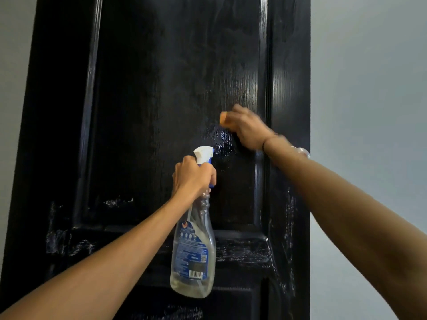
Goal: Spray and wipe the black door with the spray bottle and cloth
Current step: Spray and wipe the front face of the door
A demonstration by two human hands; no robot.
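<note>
The black panelled door fills most of the view. My left hand grips the neck of a clear spray bottle with a white and blue trigger head, its nozzle pointed at the door. A wet, glistening patch shows on the panel just past the nozzle. My right hand holds an orange cloth against the door just above that patch. The hand hides most of the cloth and looks blurred.
Pale grey wall lies to the right of the door and a strip of wall to the left. Streaky wet marks cover the door's cross rail and right stile.
</note>
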